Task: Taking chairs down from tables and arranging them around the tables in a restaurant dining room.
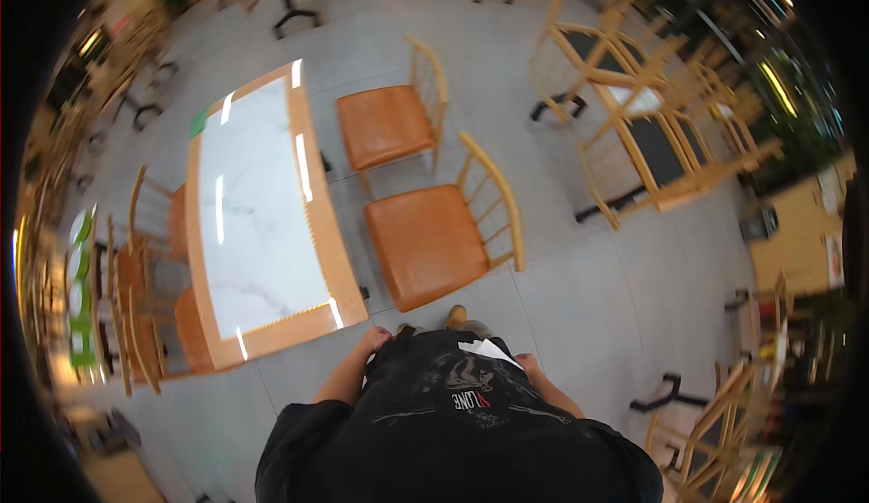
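Note:
My left hand [375, 338] hangs by my left hip, close to the near corner of a table [343, 302] with a wooden border and a white marble-patterned top. Its fingers look curled beside something small and dark, and whether it grips that is unclear. At my other side, my right hand [528, 362] holds a white sheet [494, 350], perhaps paper or cloth, against the front of my black shirt. Just ahead stands a wooden chair with an orange-brown padded seat [428, 245]. A matching chair [383, 126] stands beyond it along the same table side.
More orange-seated chairs [193, 333] line the table's left side. On the right, upturned wooden chairs [655, 150] rest on a table. Further upended furniture [719, 428] stands at lower right. A light wooden counter [787, 231] lies at the right edge. Grey tiled floor [577, 286] runs between.

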`<state>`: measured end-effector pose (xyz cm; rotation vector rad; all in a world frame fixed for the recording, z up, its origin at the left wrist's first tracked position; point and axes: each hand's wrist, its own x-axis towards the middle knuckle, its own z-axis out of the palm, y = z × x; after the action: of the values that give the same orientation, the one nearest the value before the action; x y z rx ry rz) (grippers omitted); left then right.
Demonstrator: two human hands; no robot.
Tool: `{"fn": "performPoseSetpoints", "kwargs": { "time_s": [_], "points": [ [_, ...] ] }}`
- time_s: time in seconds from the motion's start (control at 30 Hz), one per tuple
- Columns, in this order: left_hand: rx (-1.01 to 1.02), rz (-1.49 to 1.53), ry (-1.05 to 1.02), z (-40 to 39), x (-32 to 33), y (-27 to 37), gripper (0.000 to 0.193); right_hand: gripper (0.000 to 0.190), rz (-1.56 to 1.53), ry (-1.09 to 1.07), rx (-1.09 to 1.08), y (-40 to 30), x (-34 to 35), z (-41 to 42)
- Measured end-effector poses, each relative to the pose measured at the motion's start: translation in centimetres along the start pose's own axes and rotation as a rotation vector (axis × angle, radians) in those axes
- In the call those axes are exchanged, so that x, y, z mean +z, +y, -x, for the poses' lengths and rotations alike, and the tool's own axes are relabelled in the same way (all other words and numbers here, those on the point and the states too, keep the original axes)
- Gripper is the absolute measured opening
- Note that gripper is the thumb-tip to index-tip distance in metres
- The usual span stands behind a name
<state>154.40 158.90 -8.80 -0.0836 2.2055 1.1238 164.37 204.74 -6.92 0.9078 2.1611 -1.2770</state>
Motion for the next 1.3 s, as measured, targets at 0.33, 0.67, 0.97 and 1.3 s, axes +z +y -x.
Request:
{"fn": "performPoseSetpoints", "kwargs": {
  "time_s": [0.33, 0.67, 0.97, 1.3],
  "points": [
    [-0.341, 0.29, -0.255, -3.6, 2.0, 4.0, 0.017, 0.015, -0.358, 0.29, 0.189, 1.9, 0.3, 10.5],
    [-0.336, 0.178, -0.213, -2.9, 3.7, 8.9, 0.018, 0.021, -0.2, 0.501, 0.411, 9.6, -1.7, 10.9],
    [-0.324, 0.016, -0.136, -2.7, 16.1, 16.9, 0.013, 0.016, -0.582, 0.283, 0.305, 21.4, -11.1, 7.3],
    [0.046, -0.133, -0.496, -8.9, 38.1, 42.4, 0.018, 0.015, -0.975, 0.578, 0.402, 33.0, -29.6, 13.3]
  ]
}}
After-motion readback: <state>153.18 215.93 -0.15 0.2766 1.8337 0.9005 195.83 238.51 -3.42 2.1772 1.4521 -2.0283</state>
